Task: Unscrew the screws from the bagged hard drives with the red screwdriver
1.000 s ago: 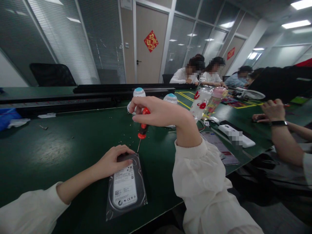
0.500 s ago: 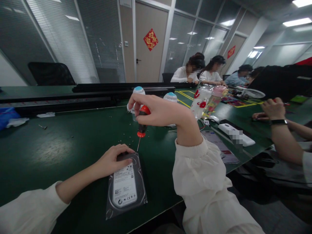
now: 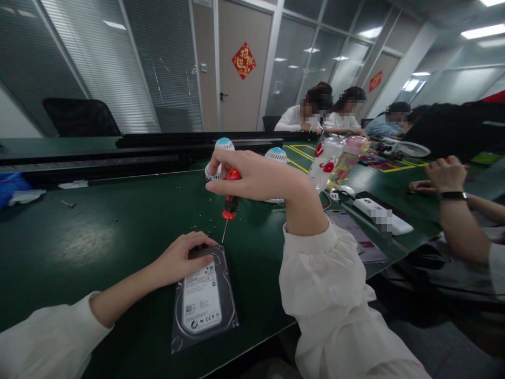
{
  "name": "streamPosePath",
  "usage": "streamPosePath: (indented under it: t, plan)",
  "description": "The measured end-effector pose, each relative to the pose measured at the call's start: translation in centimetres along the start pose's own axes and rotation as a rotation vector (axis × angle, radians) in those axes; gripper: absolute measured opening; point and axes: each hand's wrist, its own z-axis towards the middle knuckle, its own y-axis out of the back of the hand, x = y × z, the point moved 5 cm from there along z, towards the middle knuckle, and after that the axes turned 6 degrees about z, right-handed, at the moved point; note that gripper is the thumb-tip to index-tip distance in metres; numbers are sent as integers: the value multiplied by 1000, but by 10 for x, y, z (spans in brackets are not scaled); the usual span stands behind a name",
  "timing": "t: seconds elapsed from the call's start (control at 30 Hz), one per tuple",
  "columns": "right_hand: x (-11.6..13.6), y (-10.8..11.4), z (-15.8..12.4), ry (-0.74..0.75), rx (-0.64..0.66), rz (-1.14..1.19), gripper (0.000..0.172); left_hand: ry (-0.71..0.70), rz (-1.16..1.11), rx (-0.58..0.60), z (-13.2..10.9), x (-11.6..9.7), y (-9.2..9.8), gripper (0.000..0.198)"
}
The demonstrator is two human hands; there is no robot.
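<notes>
1. The left hand rests curved over the top of a hard disk drive in a clear plastic bag, lying on the table.
2. The right hand, farther forward, pinches an upright red-handled screwdriver between thumb and fingers, its tip just beside the drive's top edge.
3. Tiny metal bits lie scattered just beyond the left hand.

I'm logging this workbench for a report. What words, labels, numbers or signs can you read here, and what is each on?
Small white tag by the cable: "14", though I am not certain.
Hard disk drive label: print too small to read.
Red diamond door sign: gold Chinese characters, too small to read reliably.
Red sign further along the wall: too blurred to read.
</notes>
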Motion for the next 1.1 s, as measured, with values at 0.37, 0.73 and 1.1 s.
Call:
streamPosePath:
  t: [0.37,0.73,1.1]
  plan:
    - [0,1,0,-25,-11,-25,24,16,-11,8,1,-3,2,37]
    - [-2,1,0,-2,-8,-39,19,9,8,-2,0,-2,2,36]
    - [1,-1,-1,38,37,1,28,7,-4,1,0,1,0,36]
